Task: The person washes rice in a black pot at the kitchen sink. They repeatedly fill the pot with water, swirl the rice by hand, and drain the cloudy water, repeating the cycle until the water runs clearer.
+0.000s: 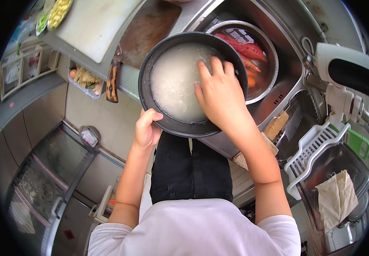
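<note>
My left hand (147, 128) grips the near-left rim of a dark round pot (146, 105), its thumb over the edge. Cloudy whitish water with what looks like rice (175, 86) fills much of the pot. Over the pot's right side, my right hand (221, 88) has its fingers spread and slightly blurred, their tips at the water's surface. I cannot tell how deep they reach. Behind the pot, a metal basin (275, 68) in the sink holds red-skinned sweet potatoes (251, 51) and an orange piece in water. The pot hides part of that basin.
A cleaver with a worn wooden handle (113, 81) lies left of the pot, its handle past the counter edge. Beyond it is a white cutting board (95, 28). On the right are a white faucet unit (341, 64), a white slotted rack (315, 150) and a cloth (338, 195).
</note>
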The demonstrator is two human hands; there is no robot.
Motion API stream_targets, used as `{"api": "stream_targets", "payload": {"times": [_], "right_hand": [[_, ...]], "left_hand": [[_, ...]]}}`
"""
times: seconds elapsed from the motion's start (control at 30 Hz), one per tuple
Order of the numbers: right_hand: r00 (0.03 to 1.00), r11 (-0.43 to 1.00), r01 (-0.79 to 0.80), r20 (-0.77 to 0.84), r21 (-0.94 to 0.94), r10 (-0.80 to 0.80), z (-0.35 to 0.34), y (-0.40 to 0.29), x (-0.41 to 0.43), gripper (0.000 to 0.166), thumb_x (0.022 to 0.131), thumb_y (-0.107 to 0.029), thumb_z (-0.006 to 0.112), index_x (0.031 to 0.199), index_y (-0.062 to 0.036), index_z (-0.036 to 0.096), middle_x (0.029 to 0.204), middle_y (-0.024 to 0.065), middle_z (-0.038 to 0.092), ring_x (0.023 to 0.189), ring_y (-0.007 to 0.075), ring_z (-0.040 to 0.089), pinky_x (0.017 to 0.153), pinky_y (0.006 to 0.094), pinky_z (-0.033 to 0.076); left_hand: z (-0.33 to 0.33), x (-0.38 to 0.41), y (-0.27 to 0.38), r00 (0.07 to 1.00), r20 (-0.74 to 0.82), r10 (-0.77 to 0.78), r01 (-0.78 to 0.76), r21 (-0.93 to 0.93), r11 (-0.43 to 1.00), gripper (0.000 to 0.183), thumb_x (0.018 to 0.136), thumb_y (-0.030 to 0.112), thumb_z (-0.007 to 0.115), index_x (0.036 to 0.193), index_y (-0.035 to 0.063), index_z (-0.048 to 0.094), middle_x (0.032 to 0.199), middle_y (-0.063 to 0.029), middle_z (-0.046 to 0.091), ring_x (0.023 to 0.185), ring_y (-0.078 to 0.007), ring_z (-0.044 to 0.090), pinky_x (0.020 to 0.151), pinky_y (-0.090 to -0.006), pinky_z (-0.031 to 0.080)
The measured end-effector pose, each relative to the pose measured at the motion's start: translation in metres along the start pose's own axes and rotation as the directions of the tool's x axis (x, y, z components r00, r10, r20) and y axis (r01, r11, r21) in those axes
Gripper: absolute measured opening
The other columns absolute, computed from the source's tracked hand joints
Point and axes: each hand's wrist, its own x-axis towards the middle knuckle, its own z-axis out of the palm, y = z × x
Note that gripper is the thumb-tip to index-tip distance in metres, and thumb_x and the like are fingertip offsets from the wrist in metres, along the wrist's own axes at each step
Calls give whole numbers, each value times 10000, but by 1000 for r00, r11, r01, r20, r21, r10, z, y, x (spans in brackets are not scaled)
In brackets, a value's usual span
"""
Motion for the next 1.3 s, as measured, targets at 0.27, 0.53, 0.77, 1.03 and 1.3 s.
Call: {"api": "stream_targets", "payload": {"times": [0.27,0.53,0.77,1.03,1.3], "right_hand": [[808,973,7,572,230,-141,36,-49,5,304,758,-109,575,1021,27,503,975,231,541,863,387,583,729,419,512],[830,742,2,413,670,-375,56,-86,43,353,790,-141,572,1103,11,511,971,267,579,911,414,566,827,444,443],[932,828,10,294,561,-210,49,-68,74,334,791,-73,515,1122,-35,540,960,238,606,897,393,581,807,449,464],[782,951,-119,618,285,-87,43,-55,43,241,819,-137,486,996,24,519,820,296,576,837,435,563,752,483,434],[877,523,-226,406,822,-259,69,-85,36,256,864,-116,481,1083,-9,557,911,219,593,793,323,590,760,374,462]], "left_hand": [[-53,-11,6,997,-78,-24,24,8,1000,602,698,5,464,1292,-29,373,1166,-93,522,1033,-167,498,925,-297,374],[-57,-16,17,997,-60,40,-32,128,991,788,627,54,462,1382,51,235,1314,-88,363,1230,-212,335,1031,-305,245],[-60,-8,16,999,-23,39,-36,122,992,903,600,79,473,1425,56,105,1397,-132,260,1285,-242,274,1066,-335,207],[-52,-5,23,998,-41,52,-48,77,996,899,603,78,467,1427,55,108,1367,-143,296,1259,-235,304,1024,-314,268],[-75,-3,20,999,-47,4,-2,42,999,851,626,88,453,1420,41,151,1361,-117,316,1266,-229,302,1046,-313,232]]}}
